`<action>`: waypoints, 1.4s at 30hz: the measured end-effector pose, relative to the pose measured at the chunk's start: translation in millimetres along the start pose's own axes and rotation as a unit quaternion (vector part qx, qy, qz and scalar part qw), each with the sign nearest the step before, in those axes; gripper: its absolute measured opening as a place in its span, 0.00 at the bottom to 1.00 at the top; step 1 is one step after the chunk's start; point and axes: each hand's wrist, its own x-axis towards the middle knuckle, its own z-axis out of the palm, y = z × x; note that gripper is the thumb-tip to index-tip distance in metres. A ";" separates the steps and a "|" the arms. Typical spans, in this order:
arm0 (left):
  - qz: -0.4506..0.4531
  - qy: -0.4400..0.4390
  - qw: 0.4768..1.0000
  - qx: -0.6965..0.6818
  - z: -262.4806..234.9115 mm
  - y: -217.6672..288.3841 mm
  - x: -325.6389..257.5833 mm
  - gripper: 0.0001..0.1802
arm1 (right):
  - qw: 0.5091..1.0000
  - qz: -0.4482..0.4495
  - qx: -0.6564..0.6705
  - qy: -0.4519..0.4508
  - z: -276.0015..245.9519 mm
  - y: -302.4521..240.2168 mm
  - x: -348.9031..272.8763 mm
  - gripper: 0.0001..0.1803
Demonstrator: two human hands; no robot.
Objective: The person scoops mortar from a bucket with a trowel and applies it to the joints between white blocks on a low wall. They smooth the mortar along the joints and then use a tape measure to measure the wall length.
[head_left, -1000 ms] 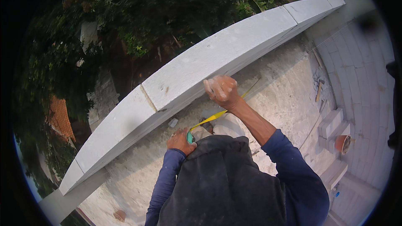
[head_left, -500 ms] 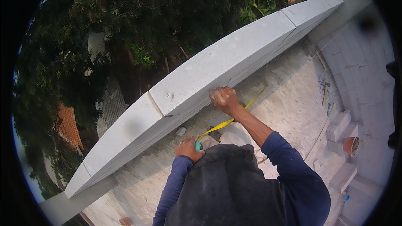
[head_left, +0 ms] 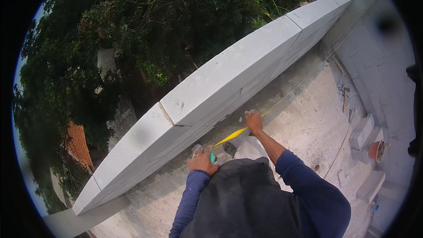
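A low wall of white blocks runs diagonally from lower left to upper right. My left hand is closed on a teal tape measure case at the foot of the wall. A yellow tape blade stretches from it up to my right hand, which pinches the blade's far end low against the wall's side. Both arms wear blue sleeves. My dark top fills the lower middle and hides the floor under me.
A rough concrete floor lies right of the wall. Loose white blocks, an orange pot and small tools lie by a grey block wall at the right. Trees and a red tiled roof drop away beyond the low wall.
My right hand came down from the top of the white wall to low on its side, with the yellow tape. My view has tilted, so the wall sits higher in the picture.
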 end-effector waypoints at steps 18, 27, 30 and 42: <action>-0.068 0.061 0.994 -0.057 -10.2 6.3 -63.3 0.43 | 0.654 0.333 0.673 -0.094 -59.1 67.6 107.0 0.13; -0.140 0.004 0.984 -0.110 13.7 24.1 -91.5 0.46 | 0.662 0.355 0.660 -0.033 -123.0 81.7 177.5 0.11; -0.148 0.003 0.981 -0.124 23.1 32.4 -93.9 0.46 | 0.651 0.362 0.666 -0.037 -134.0 94.2 195.2 0.11; -0.086 0.050 0.968 -0.232 38.4 68.5 -79.4 0.41 | 0.851 0.101 0.479 -0.189 -162.5 -7.5 80.8 0.09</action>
